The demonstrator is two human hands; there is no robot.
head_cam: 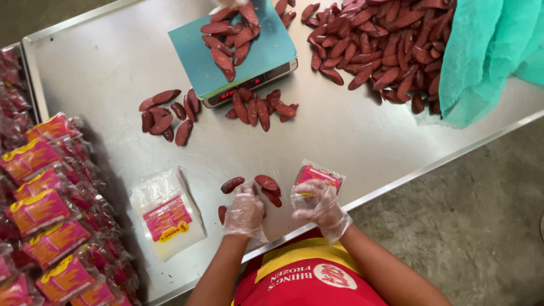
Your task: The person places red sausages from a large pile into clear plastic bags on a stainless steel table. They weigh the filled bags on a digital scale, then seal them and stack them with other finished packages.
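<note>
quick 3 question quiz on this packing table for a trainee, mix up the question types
1. True or false: the right hand holds a clear pouch with a pink label.
2. What do the fingers of the left hand rest on?
A. the scale
B. loose sausages near the table edge
C. the green netting
3. Fill in: the scale with the teal platform has ______ lying on it.

Key
1. True.
2. B: the gloved left hand lies over the small group of sausages on the steel table; the netting is far off, beside the big heap.
3. Sausages.
</note>
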